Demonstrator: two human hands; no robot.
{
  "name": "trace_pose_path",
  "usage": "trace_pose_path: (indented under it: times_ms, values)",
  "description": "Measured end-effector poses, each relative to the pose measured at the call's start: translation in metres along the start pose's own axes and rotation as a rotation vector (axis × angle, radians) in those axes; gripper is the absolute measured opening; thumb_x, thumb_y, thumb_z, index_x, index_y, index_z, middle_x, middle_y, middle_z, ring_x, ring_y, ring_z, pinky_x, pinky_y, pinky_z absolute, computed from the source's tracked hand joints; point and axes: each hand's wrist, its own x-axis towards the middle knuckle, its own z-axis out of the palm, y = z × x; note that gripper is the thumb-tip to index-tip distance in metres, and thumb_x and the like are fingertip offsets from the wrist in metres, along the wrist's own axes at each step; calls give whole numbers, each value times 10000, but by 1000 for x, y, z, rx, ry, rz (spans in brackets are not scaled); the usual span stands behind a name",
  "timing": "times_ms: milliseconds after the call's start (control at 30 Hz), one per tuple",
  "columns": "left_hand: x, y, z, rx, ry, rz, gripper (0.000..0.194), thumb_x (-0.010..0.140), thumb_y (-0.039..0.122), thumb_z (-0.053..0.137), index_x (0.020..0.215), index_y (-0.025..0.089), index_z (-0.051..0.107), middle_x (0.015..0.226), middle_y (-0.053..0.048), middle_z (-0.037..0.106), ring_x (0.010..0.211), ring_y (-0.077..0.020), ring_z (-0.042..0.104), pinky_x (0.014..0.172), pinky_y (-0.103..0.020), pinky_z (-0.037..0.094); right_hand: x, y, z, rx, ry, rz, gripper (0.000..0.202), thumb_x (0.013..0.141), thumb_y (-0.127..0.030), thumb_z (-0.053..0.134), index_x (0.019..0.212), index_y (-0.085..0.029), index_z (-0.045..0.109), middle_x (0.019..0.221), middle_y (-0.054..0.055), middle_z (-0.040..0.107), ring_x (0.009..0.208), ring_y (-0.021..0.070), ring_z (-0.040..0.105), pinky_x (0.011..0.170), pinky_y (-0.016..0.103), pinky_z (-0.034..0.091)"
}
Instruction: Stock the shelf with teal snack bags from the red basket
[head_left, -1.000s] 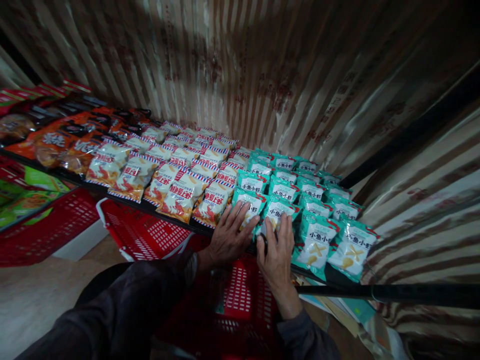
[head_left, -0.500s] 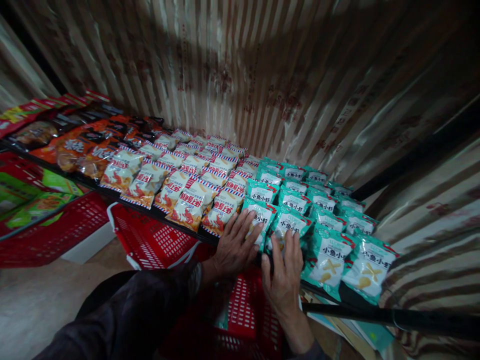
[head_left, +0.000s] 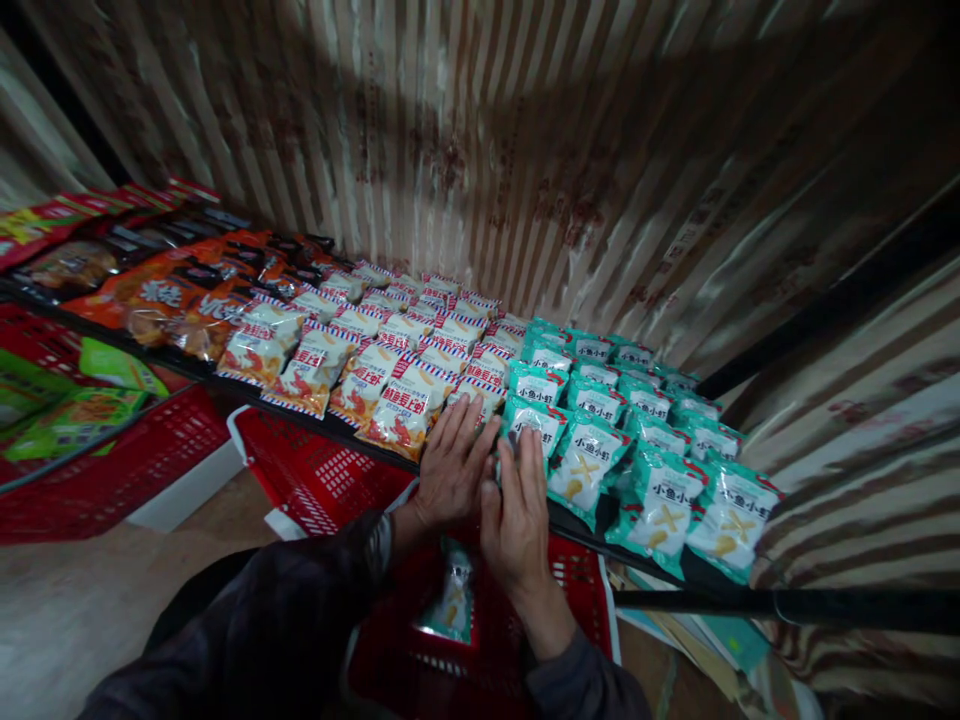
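At the front edge of the shelf, my left hand (head_left: 454, 462) lies open with fingers stretched, over the rightmost front white-and-orange snack bag (head_left: 480, 390). My right hand (head_left: 519, 505) is beside it, its fingers extended and resting against a front teal snack bag (head_left: 534, 425). Neither hand grips a bag. To the right of my right hand, another teal snack bag (head_left: 585, 465) leans on the shelf front. Below my hands, a teal snack bag (head_left: 454, 595) lies inside a red basket (head_left: 555, 570).
Orange snack bags (head_left: 169, 300) and dark bags (head_left: 71, 265) fill the shelf's left end. A red basket (head_left: 161, 455) with green packets (head_left: 82, 420) stands at lower left, another red basket (head_left: 300, 470) beside it. A black metal bar (head_left: 750, 603) runs along the right; striped sheeting (head_left: 450, 130) hangs behind.
My right hand has moved left, off one teal bag and onto the one beside it. My left hand has shifted slightly left and up. The teal bag in the basket shows more fully.
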Motion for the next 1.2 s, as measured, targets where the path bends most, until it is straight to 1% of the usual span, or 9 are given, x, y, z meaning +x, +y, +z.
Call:
trace_pose_path:
  times_ms: [133,267,433,567,733,800,900,1033,1200]
  values:
    - [-10,-8,-2,-10,-22,-18,573,964,237,396,1511,123,268,1585,-194,273,1502,-296,164,1154,-489,311,8,-9,7,1,-11,70,547,1006,-239,356,1539,-194,243,1620,152,212,1505,291,173,1142,603,332]
    - [-19,-13,2,-20,-25,-7,538,972,251,364,1489,110,312,1565,-198,320,1503,-287,162,1147,-482,319,11,-17,13,42,-52,85,523,1014,-265,331,1528,-182,275,1611,152,244,1497,259,217,1151,555,348]
    - [-21,-18,4,-3,-136,-63,496,984,262,313,1451,117,400,1540,-164,385,1488,-257,225,1143,-426,325,11,-25,21,75,-97,67,520,1014,-265,324,1520,-150,295,1600,160,271,1493,245,230,1153,514,365]
    - [-21,-19,5,-14,-172,-62,489,992,276,314,1445,117,408,1554,-160,360,1482,-267,239,1128,-413,348,11,-27,18,71,-107,54,516,1011,-259,338,1515,-150,307,1600,156,272,1495,242,223,1160,510,355]
    - [-20,-17,8,-68,-177,-72,524,978,237,340,1480,88,336,1567,-208,309,1501,-302,159,1136,-484,346,10,-16,10,-7,-7,48,522,1007,-245,360,1522,-201,287,1617,138,233,1505,273,180,1152,588,317]
    - [-20,-16,9,-85,-158,-78,555,963,205,361,1500,82,292,1563,-220,309,1503,-314,144,1140,-515,342,9,-9,8,-53,30,51,525,1003,-234,374,1520,-199,290,1618,148,225,1507,285,165,1148,604,307]
    - [-19,-14,11,-104,-149,-77,587,946,169,376,1513,81,256,1563,-222,307,1504,-319,130,1142,-542,342,7,2,7,-114,47,60,523,999,-230,387,1514,-192,302,1609,164,241,1508,298,153,1141,614,300]
    - [-17,-15,13,-86,-138,-70,543,931,146,396,1463,52,343,1553,-231,320,1505,-322,118,1149,-531,341,4,10,7,-149,37,57,530,996,-219,392,1516,-194,292,1598,175,263,1507,294,160,1135,610,307]
    - [-15,-15,14,-62,-131,-64,482,930,142,409,1405,63,427,1539,-239,343,1510,-319,73,1149,-536,331,-1,14,11,-179,22,63,574,996,-224,380,1546,-216,214,1616,168,216,1505,312,160,1128,622,308]
